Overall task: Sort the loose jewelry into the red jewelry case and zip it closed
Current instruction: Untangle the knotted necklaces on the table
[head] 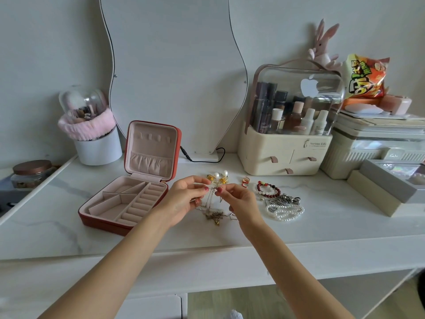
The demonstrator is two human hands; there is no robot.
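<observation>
Both hands meet above the white marbled desk. The left hand and the right hand each pinch a thin chain necklace between thumb and forefinger, the other fingers loosely curled; the chain hangs from the fingers down to a small tangle of chains lying on the desk below.

The red jewelry case lies open just left of the hands, lid upright, its pink compartments and ring rolls holding nothing that can be seen. Behind the hands lie pearl earrings with gold fittings. To the right are a small red and gold ring, a red and white bead bracelet, a dark metal piece and a pearl strand, close together.

Along the wall stand a white brush holder with a pink band, a wavy-edged mirror with a black cable at its foot, and a cream cosmetics organizer with a clear cover over bottles. A plush rabbit sits on top, with a snack bag beside it. Grey boxes crowd the far right, and a jar sits at the left edge.
</observation>
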